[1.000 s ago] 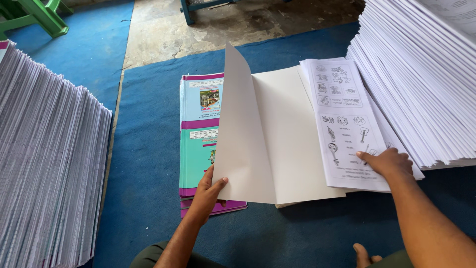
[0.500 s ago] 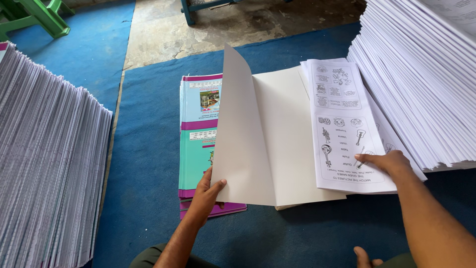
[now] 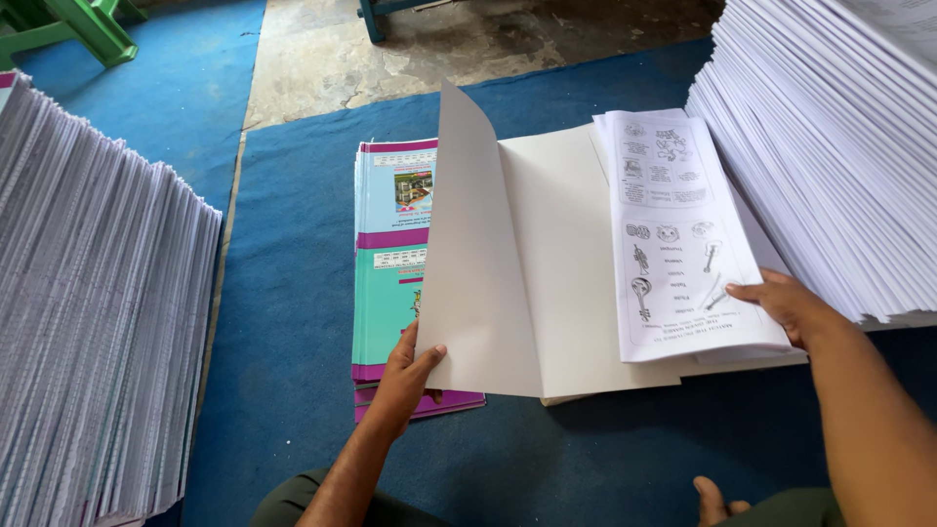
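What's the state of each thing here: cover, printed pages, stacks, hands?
white cover sheet: lifted open, standing up along its fold
left hand: gripping the cover's lower edge
printed pages: lying on the open blank sheet
right hand: resting on their right edge
colourful covers: stacked flat on the mat
left paper stack: tall, fanned
right paper stack: tall, fanned

Blue mat [image 3: 293, 293] under paper stacks [image 3: 88, 322]
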The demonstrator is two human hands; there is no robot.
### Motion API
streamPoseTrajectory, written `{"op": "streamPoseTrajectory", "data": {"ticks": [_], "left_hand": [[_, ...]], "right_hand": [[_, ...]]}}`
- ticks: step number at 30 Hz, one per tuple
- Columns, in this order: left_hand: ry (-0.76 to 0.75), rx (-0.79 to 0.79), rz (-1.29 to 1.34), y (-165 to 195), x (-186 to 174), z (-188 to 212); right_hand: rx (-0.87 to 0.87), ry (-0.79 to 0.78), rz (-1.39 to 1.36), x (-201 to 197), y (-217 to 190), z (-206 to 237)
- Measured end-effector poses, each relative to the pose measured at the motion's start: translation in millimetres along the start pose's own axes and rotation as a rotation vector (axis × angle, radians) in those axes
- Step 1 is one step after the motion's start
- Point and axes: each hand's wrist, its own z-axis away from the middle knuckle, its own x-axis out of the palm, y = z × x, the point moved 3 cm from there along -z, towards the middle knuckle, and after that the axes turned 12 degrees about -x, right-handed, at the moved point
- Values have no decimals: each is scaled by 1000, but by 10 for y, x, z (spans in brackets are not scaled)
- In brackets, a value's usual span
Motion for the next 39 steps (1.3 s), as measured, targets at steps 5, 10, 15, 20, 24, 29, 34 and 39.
{"op": "streamPoseTrajectory", "data": {"ticks": [5, 10, 15, 20, 24, 29, 34, 39], "left_hand": [[-24, 49, -6, 103, 36, 124], [-59, 77, -2, 217, 60, 191], [-73, 99, 12, 283, 181, 198], [-131, 75, -10, 352, 324, 212], [-225, 97, 6, 426, 451, 220], [-591, -61, 441, 394, 660, 147], [-405, 17, 204, 270, 993, -189], [-119, 136, -62, 36, 1267, -485]], "right_hand": [[-152, 23, 68, 53, -84, 40], [-240, 8, -2, 205, -180, 133], [-278, -63, 56, 461, -251, 220], [-295, -144, 73, 792, -267, 265], [-274, -197, 43, 965, -281, 268], [-305, -262, 71, 1035, -267, 239], [-361, -286, 41, 1110, -255, 255], [-308, -267, 76, 1186, -229, 292]]}}
